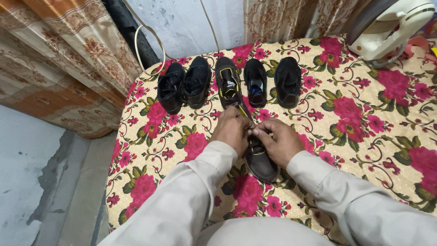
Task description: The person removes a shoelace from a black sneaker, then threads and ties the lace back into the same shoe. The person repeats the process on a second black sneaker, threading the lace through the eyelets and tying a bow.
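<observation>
Left hand (pixel 233 129) and right hand (pixel 278 140) meet over a dark shoe (pixel 259 160), fingers pinched together at its laces. The shoe lies on the floral bedsheet (pixel 364 123); five black shoes (pixel 227 82) stand in a row beyond it

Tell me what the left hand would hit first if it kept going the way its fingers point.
The left hand points right, across the dark shoe it is working on. It would likely meet the right hand at once; their fingertips already look to be touching over the laces.
</observation>
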